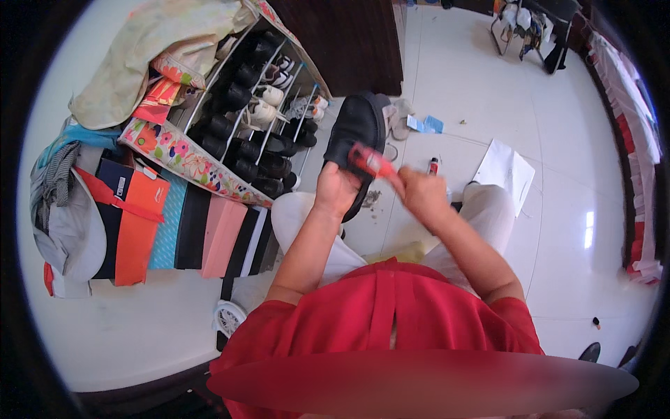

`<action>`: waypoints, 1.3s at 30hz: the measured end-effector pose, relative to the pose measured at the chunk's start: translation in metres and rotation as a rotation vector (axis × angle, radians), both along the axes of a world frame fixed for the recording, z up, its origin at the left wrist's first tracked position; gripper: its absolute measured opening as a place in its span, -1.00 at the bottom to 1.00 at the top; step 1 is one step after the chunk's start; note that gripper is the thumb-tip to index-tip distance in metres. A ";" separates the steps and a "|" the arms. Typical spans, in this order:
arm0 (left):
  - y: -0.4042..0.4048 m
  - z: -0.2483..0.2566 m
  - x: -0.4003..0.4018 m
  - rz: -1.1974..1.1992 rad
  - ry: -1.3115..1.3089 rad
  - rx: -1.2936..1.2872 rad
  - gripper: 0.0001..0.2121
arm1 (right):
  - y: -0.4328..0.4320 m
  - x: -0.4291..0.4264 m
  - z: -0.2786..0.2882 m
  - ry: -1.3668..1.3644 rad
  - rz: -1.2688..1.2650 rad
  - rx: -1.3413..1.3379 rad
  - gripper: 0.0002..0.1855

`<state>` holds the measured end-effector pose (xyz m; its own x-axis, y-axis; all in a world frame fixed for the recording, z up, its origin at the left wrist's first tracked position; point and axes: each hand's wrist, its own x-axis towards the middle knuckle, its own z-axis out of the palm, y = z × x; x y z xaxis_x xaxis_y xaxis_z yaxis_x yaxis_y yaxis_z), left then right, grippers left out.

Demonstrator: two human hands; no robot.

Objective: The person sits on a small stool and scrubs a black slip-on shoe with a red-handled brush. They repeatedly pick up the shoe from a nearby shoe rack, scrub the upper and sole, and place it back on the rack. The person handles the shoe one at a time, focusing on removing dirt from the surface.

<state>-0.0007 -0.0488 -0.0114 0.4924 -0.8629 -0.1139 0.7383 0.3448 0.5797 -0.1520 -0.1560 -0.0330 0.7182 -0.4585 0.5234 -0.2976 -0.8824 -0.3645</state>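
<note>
A black shoe (pixel 356 123), leather by its look, is held up over my lap with its toe pointing away from me. My left hand (pixel 337 189) holds it at the opening, and the fingers are partly hidden by the shoe. In my right hand (pixel 426 196) is the handle of a red brush (pixel 370 161), blurred as if in motion. Its head lies over the side of the shoe's upper; bristles cannot be made out. On the floor beyond my right hand stands a small bottle (pixel 434 166) with a black cap and a red label.
To the left, a floral-covered shoe rack (pixel 196 162) holds several pairs, with shoe boxes (pixel 137 230) beside it. A white paper bag (pixel 506 170), a blue packet (pixel 425 124) and pale slippers (pixel 400 120) lie on the tiled floor. Dirt crumbs (pixel 371 199) are scattered below the shoe.
</note>
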 end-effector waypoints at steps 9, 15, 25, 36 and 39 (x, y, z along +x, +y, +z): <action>0.003 -0.002 -0.002 0.002 -0.070 0.115 -0.62 | -0.016 0.012 0.006 -0.113 -0.009 -0.015 -0.59; 0.001 0.002 -0.009 -0.068 -0.001 0.082 -0.59 | -0.067 0.049 0.056 -0.165 -0.154 0.046 -0.56; 0.001 -0.008 0.011 -0.037 0.219 -0.084 -0.66 | 0.039 -0.020 -0.026 -0.179 0.163 0.380 -0.72; -0.014 -0.034 0.046 0.123 0.331 -0.051 -0.72 | 0.029 -0.040 -0.074 0.180 0.349 0.197 -0.62; -0.019 -0.095 0.089 0.131 0.333 -0.099 -0.71 | 0.014 -0.037 -0.072 0.288 0.314 0.229 -0.59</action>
